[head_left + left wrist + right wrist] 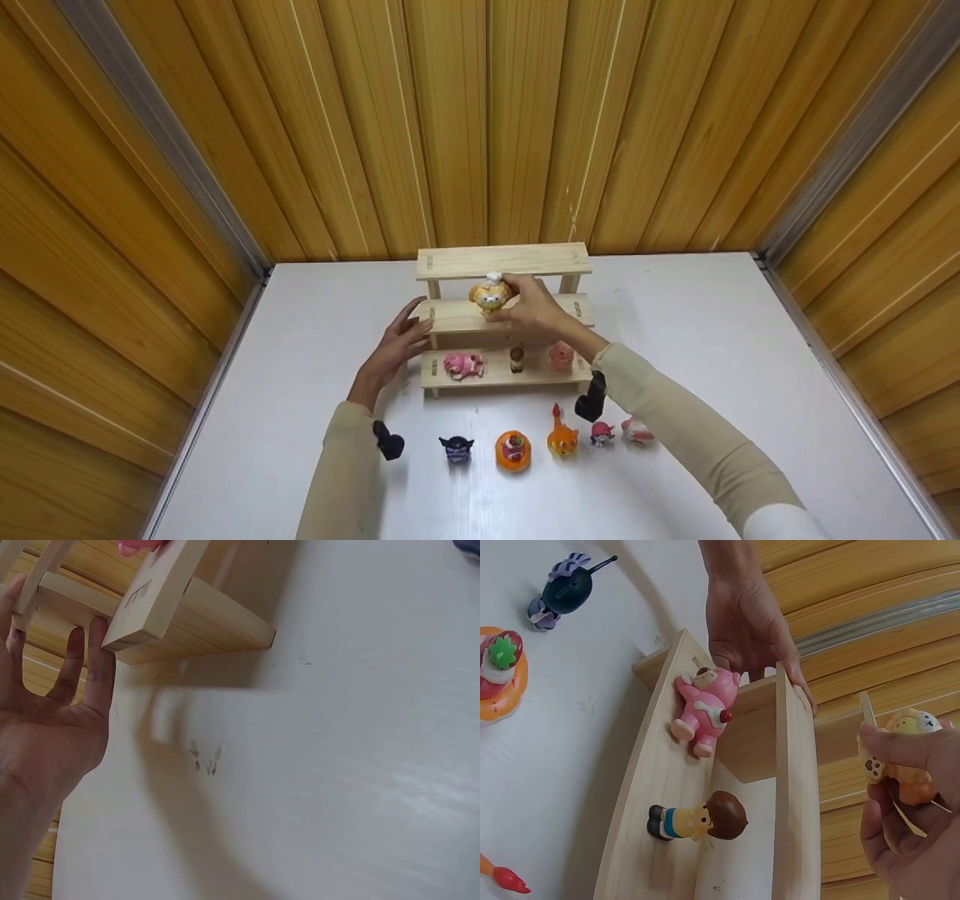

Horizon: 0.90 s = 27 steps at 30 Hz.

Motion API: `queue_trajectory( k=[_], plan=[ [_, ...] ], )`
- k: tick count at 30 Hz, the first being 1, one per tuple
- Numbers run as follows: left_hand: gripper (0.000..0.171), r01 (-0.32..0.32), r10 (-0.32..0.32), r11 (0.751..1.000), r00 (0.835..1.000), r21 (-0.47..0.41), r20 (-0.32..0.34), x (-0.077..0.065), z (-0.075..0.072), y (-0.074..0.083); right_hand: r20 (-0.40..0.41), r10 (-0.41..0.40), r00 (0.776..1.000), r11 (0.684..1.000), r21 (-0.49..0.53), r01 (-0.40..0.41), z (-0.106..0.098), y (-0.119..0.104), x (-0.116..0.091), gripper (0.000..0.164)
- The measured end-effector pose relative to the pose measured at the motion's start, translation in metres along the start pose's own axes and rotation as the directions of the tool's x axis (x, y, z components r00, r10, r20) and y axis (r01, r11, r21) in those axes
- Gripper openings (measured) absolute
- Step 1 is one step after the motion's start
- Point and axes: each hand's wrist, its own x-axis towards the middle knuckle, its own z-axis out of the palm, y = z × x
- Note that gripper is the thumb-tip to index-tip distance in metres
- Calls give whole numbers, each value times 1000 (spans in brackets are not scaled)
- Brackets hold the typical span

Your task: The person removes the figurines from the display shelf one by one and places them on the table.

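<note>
Holding a yellow-orange figurine with a white hat point(491, 295) upright at the stepped wooden stand point(502, 261), a person appears to be partway through placing toys on its tiers. The right hand point(536, 304) grasps the figurine between thumb and fingers; the head view shows it in front of the middle tier point(451, 319), while the right wrist view shows it apart from that board. The left hand point(394, 346), holding no toy, has its fingers extended at the left end of that tier, apparently steadying the stand.

The next move seems to call for lowering the figurine upright onto a bare board, then loosening the fingers; whether the middle or top tier is meant cannot be told.

On the lowest tier, a pink bear point(463, 365) lies at left, a brown-haired figure point(517, 358) stands near the center and a pink toy point(561, 357) sits at right. In front, on the white worktop point(300, 375), wait a dark horned figure point(457, 449), an orange ring-shaped toy point(513, 451), an orange creature point(562, 442), a small red-topped figure point(601, 434) and a pink-and-white toy point(637, 432).
</note>
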Motion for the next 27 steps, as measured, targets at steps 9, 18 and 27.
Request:
queue_trajectory(
  k=[9,18,27],
  plan=[
    [65,-5,5,1000,1000,-8,2,4,2,-1,1,-8,1000,999,-46,8,-13,3,-17,53],
    [67,16,-16,1000,1000,5,-20,3,3,2,-12,-11,1000,1000,-17,11,-28,6,-37,51],
    [67,18,-18,1000,1000,10,-16,0,5,2,-19,27,999,1000,-15,-27,-44,17,-58,54]
  ],
)
